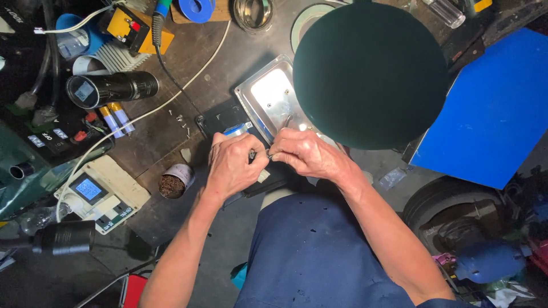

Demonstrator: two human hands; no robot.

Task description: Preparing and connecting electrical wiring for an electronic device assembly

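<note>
My left hand (234, 165) and my right hand (305, 153) meet over a dark phone-like device (222, 121) lying on the workbench. Between the fingertips of both hands sits a small thin tool, tweezers by the look of it (255, 154). The fingers of each hand are pinched around it, and the part under them is hidden. A shiny metal tray (265, 94) lies just behind the hands, brightly lit. A dark green round lamp shade (370, 74) hangs over the tray's right side and hides what is below it.
A small cup of dark grounds (171, 183) stands left of my left hand. A white meter box with a screen (100, 194), a black cylinder (111, 88), two batteries (116, 118), a white cable (171, 100) and a blue board (494, 108) crowd the bench.
</note>
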